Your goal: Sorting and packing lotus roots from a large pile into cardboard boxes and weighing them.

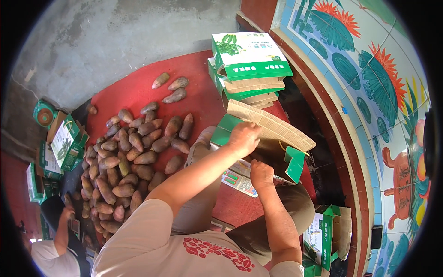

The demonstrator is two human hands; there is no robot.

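An open cardboard carton [295, 165], green and white outside and plain brown inside, is held between my knees. Its long corrugated lid flap [277, 124] stands raised at the far side. My left hand [244, 138] is closed at the carton's left end, beside a green side flap [224, 128]. On the near wall, my right hand [261, 174] is closed over the edge with the thumb up. The carton's inside is dark and partly hidden by my hands, so I cannot tell what it holds.
Left of my knees, a large heap of reddish-brown elongated roots [131, 161] covers the red floor [124, 78]. Ahead stand several stacked cartons [251, 60]. More cartons lie at right [325, 235] and far left [64, 143], near a green scale [44, 114]. A co-worker [57, 251] sits lower left.
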